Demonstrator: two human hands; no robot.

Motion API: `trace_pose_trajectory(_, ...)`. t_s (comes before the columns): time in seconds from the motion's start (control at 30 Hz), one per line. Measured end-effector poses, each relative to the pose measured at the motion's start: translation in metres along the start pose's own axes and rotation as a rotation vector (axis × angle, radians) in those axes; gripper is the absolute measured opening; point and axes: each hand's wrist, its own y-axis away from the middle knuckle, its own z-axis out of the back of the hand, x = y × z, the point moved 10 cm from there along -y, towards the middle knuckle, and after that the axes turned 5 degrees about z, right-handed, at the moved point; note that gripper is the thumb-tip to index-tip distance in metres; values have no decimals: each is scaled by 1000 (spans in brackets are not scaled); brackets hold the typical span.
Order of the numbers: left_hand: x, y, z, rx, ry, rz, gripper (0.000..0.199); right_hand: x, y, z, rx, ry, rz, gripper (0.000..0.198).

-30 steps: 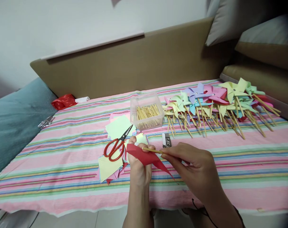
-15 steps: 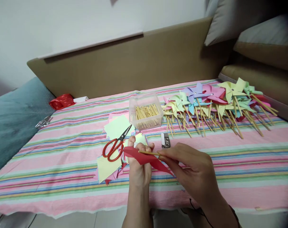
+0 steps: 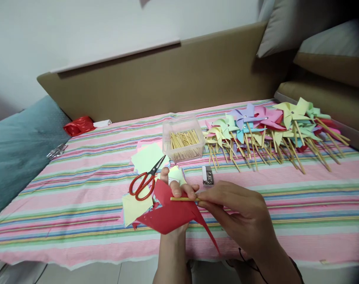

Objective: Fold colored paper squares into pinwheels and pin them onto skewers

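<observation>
A red paper pinwheel (image 3: 170, 217) lies across my left hand (image 3: 179, 190), whose fingers curl over its upper edge; the paper covers most of the palm. My right hand (image 3: 243, 215) pinches a thin wooden stick (image 3: 181, 199) between thumb and fingers. The stick runs sideways across the red paper, its free end pointing left near my left fingertips. Whether stick and paper are joined cannot be made out. Just beyond my hands are red-handled scissors (image 3: 152, 172), lying open on paper squares (image 3: 138, 207), and a small clear box of metal fasteners (image 3: 208, 176).
A clear plastic box (image 3: 182, 156) of short wooden sticks stands behind my hands. Many finished pinwheels (image 3: 246, 118) are heaped at the right. A red plastic bag (image 3: 79, 126) sits at the far left on the striped cloth (image 3: 87, 197), beside a blue cushion (image 3: 22, 146).
The red pinwheel has turned so that its broad face shows and its blades hang lower. The stick has tipped to nearly level and sits slightly lower. Both hands keep their hold.
</observation>
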Motion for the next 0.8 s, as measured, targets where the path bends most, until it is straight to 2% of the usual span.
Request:
trace_pose_trajectory(0.2,-4,0,-3,-42,-25,-9,53,5,-1,-2,-14,-6,12,21)
trace_pose_trajectory(0.43,-3,-2,0,-21,12,-18,31,7,2,-4,-12,20,38,19)
trace_pose_trajectory(0.63,-7,0,-6,-42,-12,-40,39,6,1,-6,-21,27,36,20)
trace_pose_trajectory(0.73,-5,0,-8,-27,6,-28,39,-5,3,-8,-2,26,-17,16)
trace_pose_trajectory(0.8,-7,-1,-3,-67,10,-64,43,-20,6,-6,15,34,-111,15)
